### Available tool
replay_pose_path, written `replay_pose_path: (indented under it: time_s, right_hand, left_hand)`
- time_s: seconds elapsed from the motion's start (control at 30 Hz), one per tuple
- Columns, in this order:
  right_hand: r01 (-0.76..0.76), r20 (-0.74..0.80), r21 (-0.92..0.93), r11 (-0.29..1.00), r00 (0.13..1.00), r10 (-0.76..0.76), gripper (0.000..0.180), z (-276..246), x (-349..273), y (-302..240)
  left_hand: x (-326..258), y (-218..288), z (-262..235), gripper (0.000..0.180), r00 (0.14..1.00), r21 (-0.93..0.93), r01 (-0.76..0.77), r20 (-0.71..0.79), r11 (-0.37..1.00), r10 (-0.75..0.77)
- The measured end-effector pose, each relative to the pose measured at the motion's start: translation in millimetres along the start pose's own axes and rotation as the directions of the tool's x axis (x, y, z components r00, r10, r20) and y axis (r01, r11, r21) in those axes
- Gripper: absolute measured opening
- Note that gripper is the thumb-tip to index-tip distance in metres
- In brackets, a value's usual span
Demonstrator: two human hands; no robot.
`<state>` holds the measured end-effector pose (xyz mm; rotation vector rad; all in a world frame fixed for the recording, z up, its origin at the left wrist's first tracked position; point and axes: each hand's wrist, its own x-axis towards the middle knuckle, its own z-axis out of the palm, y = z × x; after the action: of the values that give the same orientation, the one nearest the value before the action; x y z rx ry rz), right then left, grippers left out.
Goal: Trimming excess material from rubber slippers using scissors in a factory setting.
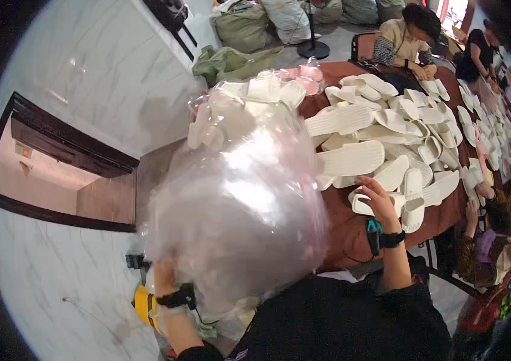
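Two hands were at work in the single head view, and all positions below are given relative to the large clear plastic bag stuffed with white foam slippers (237, 198), which filled the centre of the picture.

Left hand (164, 278): it sat at the lower left edge of the bag, pressed against the bag's underside. Its fingers were hidden by the plastic film, so how far they were closed could not be told; the placement suggested it was steadying or propping the load from below. A black wrist strap (176, 298) circled the forearm just below the bag, and a yellow object (142, 305) lay beside it.

Right hand (379, 201): it was stretched out to the right of the bag, fingers spread and partly curled down over a loose white foam slipper (364, 206) at the near edge of the pile. Contact appeared light; a closed hold on the slipper could not be confirmed. A black wristband with a teal tag (382, 236) sat on that wrist.

Pile: a heap of loose white foam slippers (382, 135) covered the dark brown table (346, 231) to the right of the bag, within arm's reach, which presumably kept each pick short.

Surroundings: other people (409, 39) sat on the far side of the table, up and to the right of the bag. Full green and grey sacks (240, 27) stood on the floor above the bag.
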<state>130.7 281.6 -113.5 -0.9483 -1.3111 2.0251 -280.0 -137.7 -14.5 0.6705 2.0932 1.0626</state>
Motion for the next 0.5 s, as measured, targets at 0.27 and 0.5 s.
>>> replay_pose_path:
  time_s: [0.27,0.5]
  right_hand:
    - [-0.107,0.034,-0.190,0.976,0.993,0.116,0.035,114.5,25.6,41.8]
    - [-0.034,0.108,-0.809,0.587,0.973,0.206,0.056,138.7,133.8,121.2]
  left_hand:
    - [65.8,-186.2,45.8,0.029,0.806,-0.463,0.485,-0.091,0.741,-0.584]
    - [76.4,-234.4,44.3,0.038,0.904,-0.687,0.340,0.051,0.642,-0.425]
